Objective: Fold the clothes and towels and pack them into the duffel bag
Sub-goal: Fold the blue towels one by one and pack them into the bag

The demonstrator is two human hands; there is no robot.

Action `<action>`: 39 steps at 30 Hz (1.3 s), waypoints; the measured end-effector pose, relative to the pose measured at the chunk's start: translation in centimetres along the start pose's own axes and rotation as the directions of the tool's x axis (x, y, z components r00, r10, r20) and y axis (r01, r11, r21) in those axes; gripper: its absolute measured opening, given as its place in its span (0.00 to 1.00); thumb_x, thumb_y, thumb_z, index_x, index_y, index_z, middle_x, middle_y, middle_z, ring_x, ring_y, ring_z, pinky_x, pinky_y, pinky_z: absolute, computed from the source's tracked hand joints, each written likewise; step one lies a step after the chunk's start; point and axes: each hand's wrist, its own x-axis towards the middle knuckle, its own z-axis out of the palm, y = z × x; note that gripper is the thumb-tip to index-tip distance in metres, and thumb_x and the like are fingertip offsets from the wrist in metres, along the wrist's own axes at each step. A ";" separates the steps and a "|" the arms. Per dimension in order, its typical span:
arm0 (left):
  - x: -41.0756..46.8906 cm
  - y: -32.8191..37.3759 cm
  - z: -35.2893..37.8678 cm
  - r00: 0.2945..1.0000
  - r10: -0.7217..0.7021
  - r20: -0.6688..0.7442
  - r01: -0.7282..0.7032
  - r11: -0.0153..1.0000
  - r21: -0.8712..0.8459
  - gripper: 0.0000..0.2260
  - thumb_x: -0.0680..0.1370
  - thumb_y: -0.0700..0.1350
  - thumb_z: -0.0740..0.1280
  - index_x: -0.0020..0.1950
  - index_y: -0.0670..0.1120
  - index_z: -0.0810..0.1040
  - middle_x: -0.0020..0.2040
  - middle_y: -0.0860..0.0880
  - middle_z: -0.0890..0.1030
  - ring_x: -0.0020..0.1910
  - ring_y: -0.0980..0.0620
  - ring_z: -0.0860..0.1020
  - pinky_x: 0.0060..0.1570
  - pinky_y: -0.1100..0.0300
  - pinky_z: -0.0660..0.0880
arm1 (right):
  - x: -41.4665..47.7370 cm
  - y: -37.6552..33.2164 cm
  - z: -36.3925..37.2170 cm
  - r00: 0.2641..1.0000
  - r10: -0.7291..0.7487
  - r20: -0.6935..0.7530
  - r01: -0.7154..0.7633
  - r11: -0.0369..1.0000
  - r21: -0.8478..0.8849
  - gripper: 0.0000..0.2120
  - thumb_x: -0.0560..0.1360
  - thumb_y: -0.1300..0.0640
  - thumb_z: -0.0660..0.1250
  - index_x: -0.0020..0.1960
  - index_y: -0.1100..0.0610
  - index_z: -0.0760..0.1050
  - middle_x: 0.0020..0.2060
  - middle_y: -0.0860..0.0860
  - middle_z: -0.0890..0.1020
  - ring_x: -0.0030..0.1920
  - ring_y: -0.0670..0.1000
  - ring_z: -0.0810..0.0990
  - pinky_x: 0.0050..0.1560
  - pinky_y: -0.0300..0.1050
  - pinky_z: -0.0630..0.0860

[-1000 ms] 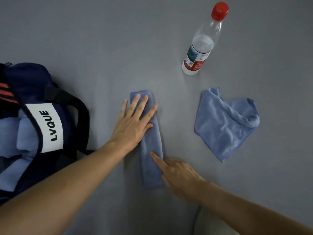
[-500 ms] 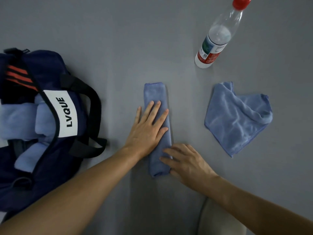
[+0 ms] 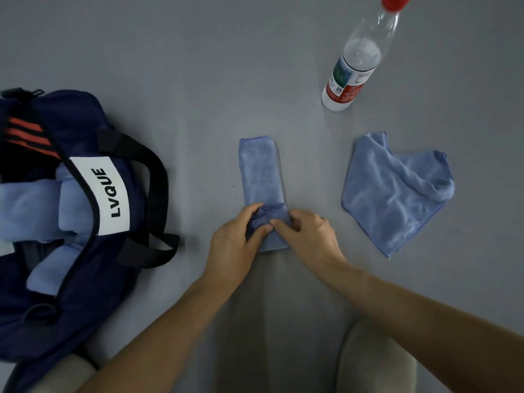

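Towel [image 3: 259,171] — already folded to a narrow strip — lies on the grey surface [image 3: 198,80] between the duffel bag [image 3: 71,120] and a loose second towel [image 3: 394,191]. The left hand [image 3: 232,242] and right hand [image 3: 312,236] meet at its near end, both pinching the curled-over part. A good roll probably needs square edges and tight, even turns.

One bag [image 3: 74,117], one bottle [image 3: 355,70], perhaps five towels [image 3: 259,171].

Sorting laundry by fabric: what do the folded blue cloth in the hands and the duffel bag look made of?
Blue cloth: likely microfibre terry, matte, with fuzzy nap and stitched edge. Duffel bag: apparently woven synthetic, perhaps nylon or polyester; dull sheen, soft creases, black webbing handles.
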 end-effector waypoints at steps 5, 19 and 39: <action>0.2 -0.5 1.3 0.988 0.134 -0.074 -0.122 0.981 0.152 0.21 0.81 0.54 0.64 0.74 0.57 0.66 0.52 0.50 0.84 0.43 0.51 0.79 0.45 0.59 0.74 | -1.0 3.2 0.1 0.787 -0.613 -0.074 0.525 0.727 -0.442 0.23 0.82 0.50 0.61 0.76 0.52 0.68 0.72 0.54 0.70 0.65 0.57 0.74 0.60 0.53 0.76; 0.5 -3.9 0.2 0.889 0.394 0.234 -0.456 0.711 0.535 0.36 0.80 0.62 0.60 0.82 0.45 0.55 0.82 0.46 0.53 0.80 0.43 0.57 0.75 0.43 0.61 | 0.9 3.6 0.4 0.801 -0.570 0.184 0.552 0.583 -0.596 0.36 0.76 0.40 0.65 0.78 0.55 0.62 0.78 0.54 0.63 0.77 0.64 0.61 0.70 0.66 0.66; 1.7 -0.3 -1.0 0.998 0.056 -0.018 -0.051 0.980 0.194 0.26 0.80 0.60 0.60 0.77 0.56 0.58 0.53 0.50 0.80 0.48 0.48 0.79 0.47 0.52 0.75 | 0.1 0.7 -1.2 0.881 -0.465 -0.080 0.431 0.863 -0.264 0.27 0.79 0.47 0.66 0.76 0.50 0.65 0.51 0.53 0.80 0.51 0.57 0.77 0.49 0.53 0.77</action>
